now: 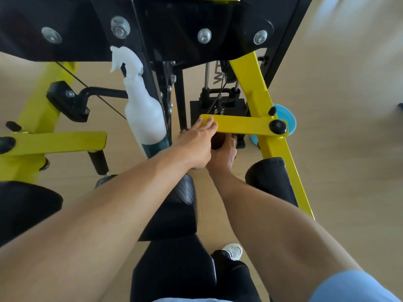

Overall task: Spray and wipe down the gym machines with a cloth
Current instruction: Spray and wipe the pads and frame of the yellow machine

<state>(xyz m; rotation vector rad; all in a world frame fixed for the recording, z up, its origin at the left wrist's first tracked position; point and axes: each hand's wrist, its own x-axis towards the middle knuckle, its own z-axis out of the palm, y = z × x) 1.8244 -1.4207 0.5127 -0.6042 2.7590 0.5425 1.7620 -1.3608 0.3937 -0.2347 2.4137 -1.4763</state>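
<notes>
My left hand [197, 141] reaches forward, and its straight fingers lie on top of the near end of a yellow crossbar [242, 125] on the gym machine. Just below that bar, my right hand [225, 154] curls its fingers round a dark rounded part [217, 139]; what that part is cannot be made out. A white spray bottle [144, 110] with teal liquid at its bottom hangs by its trigger from the black frame, left of my hands. A light blue rounded thing [289, 119] shows behind the yellow upright; I cannot tell whether it is the cloth.
The black top frame [174, 25] with bolts hangs overhead. Yellow uprights [281, 153] slant at right and left. Black foam rollers [270, 179] and a black seat pad [174, 271] lie below my arms. A weight stack [218, 105] and cables stand behind. Wooden floor lies to the right.
</notes>
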